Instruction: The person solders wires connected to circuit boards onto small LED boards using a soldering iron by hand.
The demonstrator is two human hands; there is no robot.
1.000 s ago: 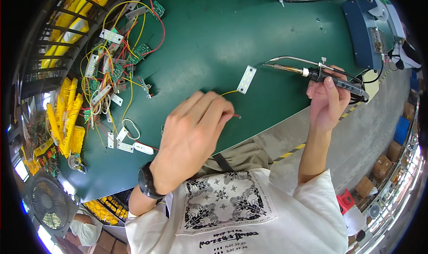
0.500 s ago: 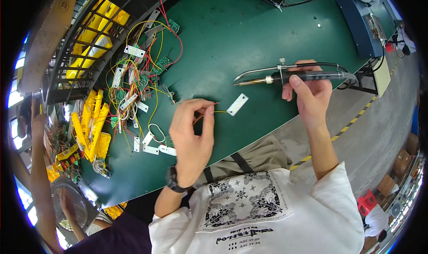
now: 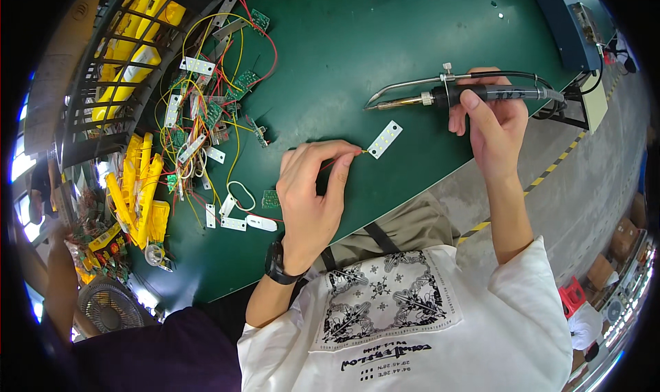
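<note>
My left hand (image 3: 309, 186) is closed, thumb and forefinger pinching thin wires. A short yellow wire (image 3: 365, 151) runs from the fingertips to the lower-left corner of a small white LED board (image 3: 386, 139), and a red wire shows beneath the fingers. The board lies tilted on the green table. In my right hand (image 3: 498, 127) is a soldering iron (image 3: 481, 93) with a curved metal solder-feed tube (image 3: 405, 82) clamped above it. Its tip points left, above the board and apart from it.
Left of my left hand lies a tangle of wires, green circuit boards (image 3: 244, 84) and white LED boards. Yellow plastic parts (image 3: 141, 192) and a black basket (image 3: 103, 82) stand farther left. A blue bench unit (image 3: 564, 24) sits far right. A fan (image 3: 110, 306) is at lower left.
My left fingertips have moved up to the LED board's corner, and the board is turned slightly more upright. The soldering iron stays held clear. The whole view has shifted a little.
</note>
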